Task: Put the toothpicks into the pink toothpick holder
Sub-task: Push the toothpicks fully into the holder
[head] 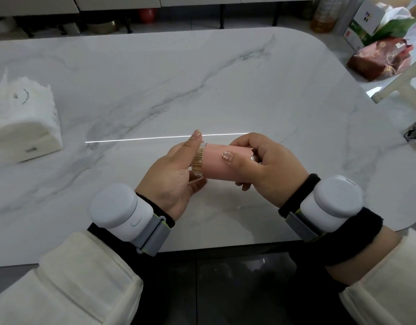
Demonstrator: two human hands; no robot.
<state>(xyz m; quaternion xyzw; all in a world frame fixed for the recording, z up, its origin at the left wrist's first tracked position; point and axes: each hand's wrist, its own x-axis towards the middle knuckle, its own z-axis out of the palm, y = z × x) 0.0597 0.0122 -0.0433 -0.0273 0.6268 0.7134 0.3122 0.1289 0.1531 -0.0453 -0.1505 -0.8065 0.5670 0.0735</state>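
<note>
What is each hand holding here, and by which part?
The right hand grips the pink holder sideways around its right end. The left hand cups its open left end, where the toothpicks show.

A: What is the person wearing on the arms?
B: Cream padded sleeves (80, 285) are covering both forearms, with black cuffs (296, 202) showing beneath.

A: And at the wrists?
B: Each wrist is carrying a rounded white device (115, 212) on a grey strap (153, 233) edged in yellow-green; the left one is showing a small oval button.

A: The nails?
B: Glittery nail polish (227, 156) is showing.
</note>
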